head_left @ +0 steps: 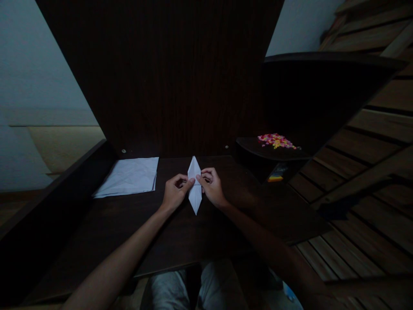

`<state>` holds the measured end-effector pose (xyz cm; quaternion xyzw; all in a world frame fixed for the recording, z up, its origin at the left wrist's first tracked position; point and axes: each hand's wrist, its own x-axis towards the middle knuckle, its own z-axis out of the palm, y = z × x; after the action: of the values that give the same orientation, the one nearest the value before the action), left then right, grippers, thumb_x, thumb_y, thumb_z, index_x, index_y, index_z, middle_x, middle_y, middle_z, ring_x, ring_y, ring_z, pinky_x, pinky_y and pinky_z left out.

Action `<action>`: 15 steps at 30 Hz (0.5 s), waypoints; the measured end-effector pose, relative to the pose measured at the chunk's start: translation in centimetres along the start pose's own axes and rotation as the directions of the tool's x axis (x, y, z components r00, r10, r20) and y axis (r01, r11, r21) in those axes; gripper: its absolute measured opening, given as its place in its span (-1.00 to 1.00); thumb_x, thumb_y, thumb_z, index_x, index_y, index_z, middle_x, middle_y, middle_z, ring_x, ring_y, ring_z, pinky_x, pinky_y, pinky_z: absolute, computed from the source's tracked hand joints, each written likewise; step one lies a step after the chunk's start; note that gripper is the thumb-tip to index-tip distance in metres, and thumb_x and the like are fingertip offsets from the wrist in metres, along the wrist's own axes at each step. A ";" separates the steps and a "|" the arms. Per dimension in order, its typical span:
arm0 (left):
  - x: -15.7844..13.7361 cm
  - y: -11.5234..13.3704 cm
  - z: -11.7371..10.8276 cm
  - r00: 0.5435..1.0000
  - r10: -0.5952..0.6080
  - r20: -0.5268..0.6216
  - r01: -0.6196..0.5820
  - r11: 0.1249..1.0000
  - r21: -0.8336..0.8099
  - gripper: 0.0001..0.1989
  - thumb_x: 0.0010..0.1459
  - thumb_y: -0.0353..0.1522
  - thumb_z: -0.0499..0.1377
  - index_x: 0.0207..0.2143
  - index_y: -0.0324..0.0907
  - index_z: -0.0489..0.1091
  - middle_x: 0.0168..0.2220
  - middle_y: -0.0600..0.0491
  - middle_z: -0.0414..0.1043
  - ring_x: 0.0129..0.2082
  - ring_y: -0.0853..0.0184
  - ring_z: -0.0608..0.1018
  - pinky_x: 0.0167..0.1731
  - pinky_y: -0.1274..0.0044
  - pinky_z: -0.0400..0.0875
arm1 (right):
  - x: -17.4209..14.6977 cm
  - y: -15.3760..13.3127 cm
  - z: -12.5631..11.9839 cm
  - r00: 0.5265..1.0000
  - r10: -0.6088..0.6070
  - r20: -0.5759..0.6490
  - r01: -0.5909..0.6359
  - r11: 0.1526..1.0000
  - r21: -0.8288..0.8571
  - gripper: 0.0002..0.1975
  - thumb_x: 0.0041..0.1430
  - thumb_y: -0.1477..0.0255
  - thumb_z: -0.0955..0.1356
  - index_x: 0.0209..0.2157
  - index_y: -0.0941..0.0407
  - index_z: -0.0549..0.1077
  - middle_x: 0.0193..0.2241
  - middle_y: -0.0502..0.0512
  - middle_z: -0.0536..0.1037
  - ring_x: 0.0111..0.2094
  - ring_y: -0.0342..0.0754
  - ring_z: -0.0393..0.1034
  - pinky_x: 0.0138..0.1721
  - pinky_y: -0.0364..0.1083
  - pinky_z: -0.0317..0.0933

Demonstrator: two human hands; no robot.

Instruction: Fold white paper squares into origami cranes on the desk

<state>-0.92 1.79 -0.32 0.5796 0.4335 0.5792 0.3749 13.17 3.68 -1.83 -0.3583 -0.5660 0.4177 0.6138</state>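
A folded sheet of white paper (195, 199), long and diamond-shaped with pointed ends, is held above the dark desk. One tip points toward me, the other away, and a crease runs across its middle. My left hand (176, 189) pinches its left edge near the middle, thumb on top. From the other side, my right hand (212, 186) grips the right edge the same way, its thumb lying on the paper. The fingers beneath the paper are partly hidden.
A stack of white paper sheets (132, 174) lies at the left on the desk (167, 249). On a small corner shelf (250, 145) at the right sits a pile of pink, red and yellow bits (277, 140). A tall dark panel (167, 77) closes off the back.
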 end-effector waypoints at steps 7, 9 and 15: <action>0.1 -0.3 0.2 0.999 -0.002 -0.035 -0.004 0.987 -0.160 -0.64 -0.15 -0.32 0.35 -0.29 -0.18 0.31 -0.53 0.17 0.39 -0.53 0.44 0.44 -0.48 0.61 0.32 | 0.0 0.1 -0.2 0.999 -0.033 0.000 0.033 0.996 -0.080 -0.79 0.09 0.33 0.35 -0.24 0.08 0.29 -0.53 -0.07 0.42 -0.52 -0.17 0.31 -0.56 -0.21 0.12; 0.3 -0.5 0.2 1.000 -0.004 -0.007 0.003 0.988 -0.154 -0.65 -0.10 -0.31 0.32 -0.24 -0.20 0.35 -0.53 0.15 0.41 -0.52 0.43 0.44 -0.46 0.60 0.32 | 0.0 0.1 -0.2 0.999 -0.034 0.006 0.034 0.995 -0.089 -0.80 0.10 0.34 0.34 -0.23 0.08 0.30 -0.53 -0.07 0.43 -0.51 -0.16 0.32 -0.53 -0.20 0.14; 0.6 -0.9 0.0 1.000 -0.028 0.001 0.028 0.996 -0.079 -0.71 -0.04 -0.23 0.28 -0.31 -0.24 0.46 -0.53 0.11 0.43 -0.51 0.40 0.44 -0.44 0.56 0.33 | -0.1 -0.1 -0.3 0.999 -0.028 0.022 0.030 0.995 -0.091 -0.79 0.09 0.36 0.33 -0.22 0.08 0.31 -0.53 -0.07 0.43 -0.49 -0.13 0.36 -0.48 -0.17 0.20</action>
<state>-1.04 2.61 -0.94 0.5581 0.4183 0.5907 0.4056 13.46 3.56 -1.83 -0.3734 -0.5960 0.3862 0.5969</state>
